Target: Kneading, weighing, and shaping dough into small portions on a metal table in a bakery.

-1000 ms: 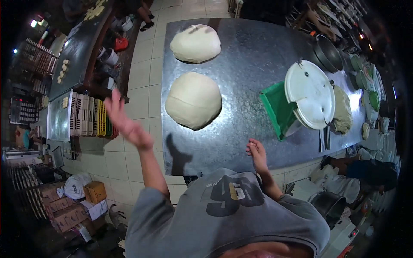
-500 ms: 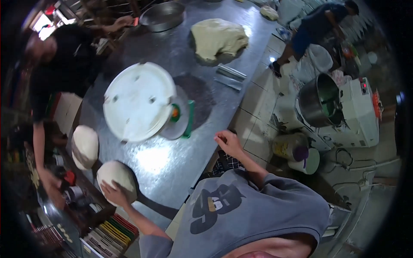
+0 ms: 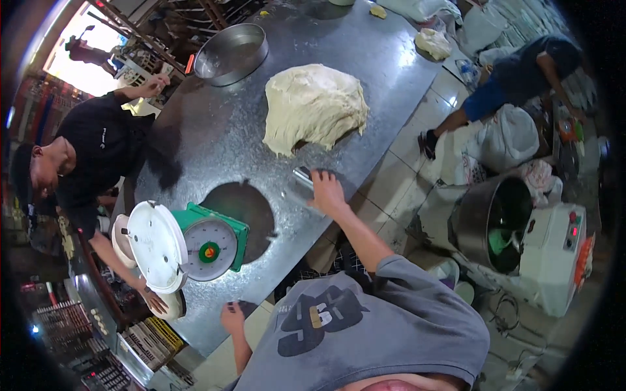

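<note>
My right hand (image 3: 327, 193) has its fingers wrapped over a flat metal scraper (image 3: 301, 176) near the table's right edge, just below a large ragged mass of dough (image 3: 313, 104). My left hand (image 3: 233, 318) is low by the near edge, fingers curled; whatever they hold, if anything, is too small to make out. A green dial scale (image 3: 231, 238) with a round white top (image 3: 153, 241) stands left of my hands on the steel table (image 3: 372, 39). Behind it lie smooth dough pieces (image 3: 173, 309), partly hidden; a co-worker's hand (image 3: 151, 296) reaches over one.
A co-worker in black (image 3: 98, 150) leans at the table's left. A round steel pan (image 3: 231, 55) and small dough lump (image 3: 432, 44) sit farther back. At right, another person (image 3: 515, 78) is near white sacks (image 3: 505, 146) and a mixer (image 3: 548, 260).
The view has swung rightward. My left hand has left the smooth dough and curled near the table edge. My right hand has moved forward onto the scraper. The right-side person bends lower.
</note>
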Available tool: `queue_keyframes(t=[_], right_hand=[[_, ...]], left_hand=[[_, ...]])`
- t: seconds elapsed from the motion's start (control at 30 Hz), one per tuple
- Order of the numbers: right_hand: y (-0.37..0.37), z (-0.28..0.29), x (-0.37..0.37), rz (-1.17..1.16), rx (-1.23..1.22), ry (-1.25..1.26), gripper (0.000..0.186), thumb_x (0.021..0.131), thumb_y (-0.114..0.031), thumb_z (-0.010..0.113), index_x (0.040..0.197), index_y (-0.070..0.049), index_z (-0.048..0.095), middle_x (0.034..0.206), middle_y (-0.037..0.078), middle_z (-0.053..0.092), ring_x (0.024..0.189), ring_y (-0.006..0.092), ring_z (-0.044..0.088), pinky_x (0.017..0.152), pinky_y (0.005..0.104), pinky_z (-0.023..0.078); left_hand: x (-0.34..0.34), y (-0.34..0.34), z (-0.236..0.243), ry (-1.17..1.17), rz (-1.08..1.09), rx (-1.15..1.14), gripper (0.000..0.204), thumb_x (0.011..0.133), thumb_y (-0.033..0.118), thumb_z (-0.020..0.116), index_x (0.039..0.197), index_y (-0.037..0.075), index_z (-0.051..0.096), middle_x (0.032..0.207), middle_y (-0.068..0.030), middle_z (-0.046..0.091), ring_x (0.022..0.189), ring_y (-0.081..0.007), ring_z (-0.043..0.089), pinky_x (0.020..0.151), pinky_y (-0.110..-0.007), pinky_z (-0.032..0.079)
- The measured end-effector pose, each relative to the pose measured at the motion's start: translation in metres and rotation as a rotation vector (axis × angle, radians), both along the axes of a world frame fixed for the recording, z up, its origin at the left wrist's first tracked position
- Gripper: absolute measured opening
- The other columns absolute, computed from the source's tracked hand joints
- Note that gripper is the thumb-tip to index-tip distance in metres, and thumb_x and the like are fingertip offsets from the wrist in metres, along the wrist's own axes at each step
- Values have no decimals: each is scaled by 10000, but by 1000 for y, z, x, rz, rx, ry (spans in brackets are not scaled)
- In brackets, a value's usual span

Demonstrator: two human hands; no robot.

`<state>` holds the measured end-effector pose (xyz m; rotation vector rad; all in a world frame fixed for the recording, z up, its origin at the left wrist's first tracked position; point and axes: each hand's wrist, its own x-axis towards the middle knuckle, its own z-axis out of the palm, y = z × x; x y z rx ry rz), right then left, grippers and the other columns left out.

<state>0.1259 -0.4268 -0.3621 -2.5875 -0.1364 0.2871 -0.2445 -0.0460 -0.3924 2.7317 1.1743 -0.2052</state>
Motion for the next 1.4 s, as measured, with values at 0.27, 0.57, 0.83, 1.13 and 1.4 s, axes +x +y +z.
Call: queue_keyframes(t=[0.27,0.57,0.83,1.13,1.4], right_hand=[[-2,6,11,-51,406,358,464,778,-192,714,1137,-13,480,1120,224,609,1050,369,606,853,474,488],[-76,130,154,-294,321,-51,335,794,-181,646,1057,20,597,995,230,668,949,418,640,819,458,507],[-39,113,329,-334,-122,32,254,790,-154,613,966,28,602,948,263,661,914,438,642,797,503,513],[-2,19,382,-322,-171,-132,184,854,-75,544,1035,-45,522,1024,196,617,937,368,625,768,482,504],[-18,19,430,-263,-82,16,227,839,-134,569,1042,-34,553,1004,199,658,984,396,630,806,480,507]], left_hand=[[194,-201,114,-266,-222,-818,223,887,200,672,1003,11,697,913,-138,717,821,-193,697,746,-300,527],[515,-217,115,-652,-731,-929,295,832,272,731,995,29,693,944,-150,701,891,-267,679,776,-335,512],[759,-242,64,-584,-1094,-282,831,548,529,830,1235,124,596,1199,-150,626,1131,-301,585,975,-410,436],[798,-234,53,93,-923,-809,680,598,471,732,1211,197,626,1014,-127,711,964,-332,659,906,-425,484],[615,-241,122,-49,-783,-587,551,690,363,714,1165,97,627,988,-160,659,953,-353,625,797,-436,509]])
